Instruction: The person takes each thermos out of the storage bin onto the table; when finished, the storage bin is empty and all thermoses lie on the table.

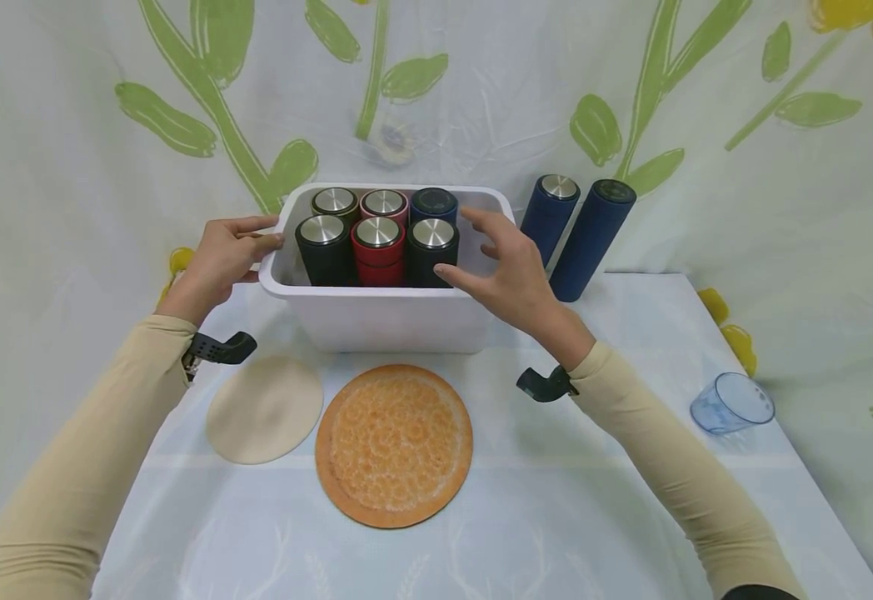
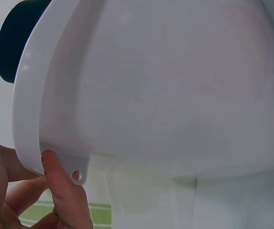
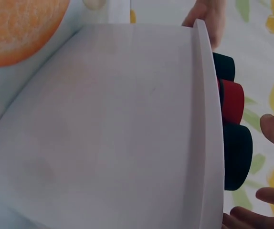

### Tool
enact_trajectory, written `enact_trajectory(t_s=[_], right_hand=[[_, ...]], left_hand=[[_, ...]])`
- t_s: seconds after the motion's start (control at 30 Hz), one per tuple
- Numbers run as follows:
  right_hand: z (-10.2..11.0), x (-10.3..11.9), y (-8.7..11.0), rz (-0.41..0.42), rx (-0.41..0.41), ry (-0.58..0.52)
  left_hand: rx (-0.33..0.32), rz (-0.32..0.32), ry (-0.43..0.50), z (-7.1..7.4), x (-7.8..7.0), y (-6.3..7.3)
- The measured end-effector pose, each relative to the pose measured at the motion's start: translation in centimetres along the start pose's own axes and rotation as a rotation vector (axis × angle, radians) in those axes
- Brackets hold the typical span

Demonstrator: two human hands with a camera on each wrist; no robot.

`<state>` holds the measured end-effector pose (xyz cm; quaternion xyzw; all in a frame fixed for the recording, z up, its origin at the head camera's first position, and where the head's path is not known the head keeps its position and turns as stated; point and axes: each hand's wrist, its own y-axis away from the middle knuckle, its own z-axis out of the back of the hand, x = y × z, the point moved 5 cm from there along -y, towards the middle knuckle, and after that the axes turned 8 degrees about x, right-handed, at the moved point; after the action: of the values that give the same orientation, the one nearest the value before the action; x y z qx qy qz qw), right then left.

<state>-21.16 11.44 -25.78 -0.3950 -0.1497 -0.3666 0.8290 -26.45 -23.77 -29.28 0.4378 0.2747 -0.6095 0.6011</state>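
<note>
A white plastic bin point(image 1: 391, 323) holds several thermos flasks standing upright in two rows. In its front row are a black flask point(image 1: 324, 254), a red flask point(image 1: 378, 258) and another dark flask point(image 1: 433, 260), all with silver lids. My left hand point(image 1: 217, 260) grips the bin's left rim, a fingertip hooked under the lip in the left wrist view. Over the bin's right end, my right hand point(image 1: 510, 271) has its thumb and fingers spread apart around empty air, beside the dark flask at the front right.
Two blue flasks point(image 1: 592, 242) stand just right of the bin. In front of it lie a pale round disc point(image 1: 264, 410) and an orange-brown patterned round mat point(image 1: 394, 446). A clear blue glass point(image 1: 732, 404) sits near the table's right edge.
</note>
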Motion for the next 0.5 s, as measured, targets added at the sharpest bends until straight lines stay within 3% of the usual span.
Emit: enact_trajectory(t_s=[0.5], right_hand=[[-1.4, 0.2, -1.0, -0.062, 0.049, -0.046]], left_hand=[[-0.008, 0.008, 0.001, 0.1, 0.0, 0.0]])
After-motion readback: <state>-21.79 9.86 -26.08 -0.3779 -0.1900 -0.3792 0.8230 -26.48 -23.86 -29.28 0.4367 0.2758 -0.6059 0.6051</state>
